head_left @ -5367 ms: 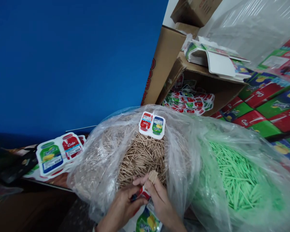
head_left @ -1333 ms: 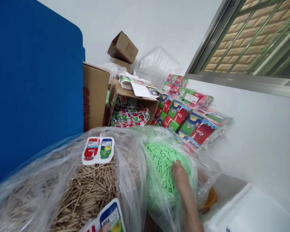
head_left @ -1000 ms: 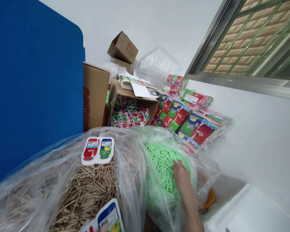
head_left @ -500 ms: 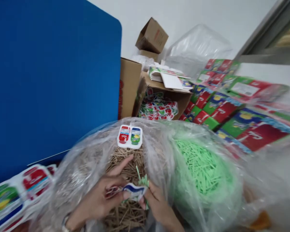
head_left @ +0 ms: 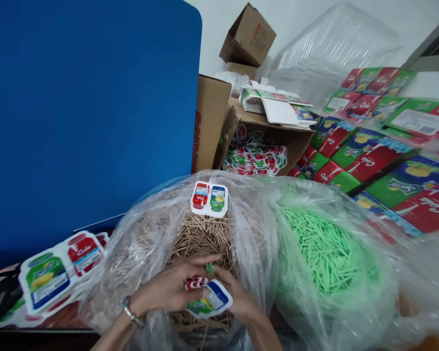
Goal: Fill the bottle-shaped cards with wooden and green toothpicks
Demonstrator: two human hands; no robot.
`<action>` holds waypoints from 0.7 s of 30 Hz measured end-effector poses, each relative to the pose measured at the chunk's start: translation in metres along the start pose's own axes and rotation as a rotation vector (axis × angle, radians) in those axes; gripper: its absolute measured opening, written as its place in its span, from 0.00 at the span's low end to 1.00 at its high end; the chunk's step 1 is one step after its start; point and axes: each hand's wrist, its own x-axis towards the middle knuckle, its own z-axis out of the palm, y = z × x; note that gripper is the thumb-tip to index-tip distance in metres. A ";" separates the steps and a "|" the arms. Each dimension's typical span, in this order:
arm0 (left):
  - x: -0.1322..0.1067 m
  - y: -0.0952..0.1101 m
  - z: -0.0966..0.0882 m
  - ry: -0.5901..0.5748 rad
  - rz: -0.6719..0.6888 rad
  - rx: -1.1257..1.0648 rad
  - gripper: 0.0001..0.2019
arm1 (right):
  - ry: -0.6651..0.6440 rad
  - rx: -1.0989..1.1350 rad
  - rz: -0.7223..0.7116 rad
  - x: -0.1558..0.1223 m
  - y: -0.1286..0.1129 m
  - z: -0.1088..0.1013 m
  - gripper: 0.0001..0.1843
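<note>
My left hand [head_left: 173,285], with a bracelet at its wrist, is closed on a bent cola-and-lemon printed card [head_left: 214,297]. The card's red part folds up by my thumb, and its green and blue part faces up. My right hand [head_left: 237,297] is closed beside it against the card's right edge. A small bunch of green sticks [head_left: 210,268] pokes up between my hands, and my right fingers hide most of it. Both hands are over a plastic bag of brown sticks [head_left: 205,234]. A flat two-part printed card [head_left: 209,199] lies at the far side of that bag.
To the right stands a clear bag of green sticks [head_left: 322,248]. Larger printed cards [head_left: 58,273] lie stacked at left by a blue panel [head_left: 95,107]. Behind are an open carton [head_left: 296,146] of printed cards and plastic-wrapped printed boxes [head_left: 373,151].
My hands have come closer together, and my left index finger has swung toward the right hand. The card has turned its printed face upward. The view has shifted left.
</note>
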 end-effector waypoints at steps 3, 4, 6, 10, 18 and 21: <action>0.005 -0.007 0.003 -0.031 0.000 0.000 0.11 | 0.010 0.046 0.023 0.003 0.013 -0.003 0.20; 0.006 -0.007 0.003 -0.026 -0.006 0.000 0.11 | 0.020 0.045 0.022 0.004 0.015 -0.004 0.20; 0.005 -0.007 0.003 0.015 -0.017 -0.001 0.11 | 0.052 0.023 0.016 0.004 0.017 -0.005 0.20; -0.009 -0.008 0.006 0.267 -0.093 -0.215 0.10 | 0.136 -0.095 -0.051 0.001 0.011 -0.011 0.21; -0.034 -0.026 0.060 0.827 -0.692 -0.747 0.17 | 0.182 -0.400 -0.356 -0.013 0.022 -0.020 0.18; -0.029 -0.027 0.076 0.890 -0.769 -0.756 0.18 | 0.206 -0.444 -0.388 -0.017 0.027 -0.019 0.17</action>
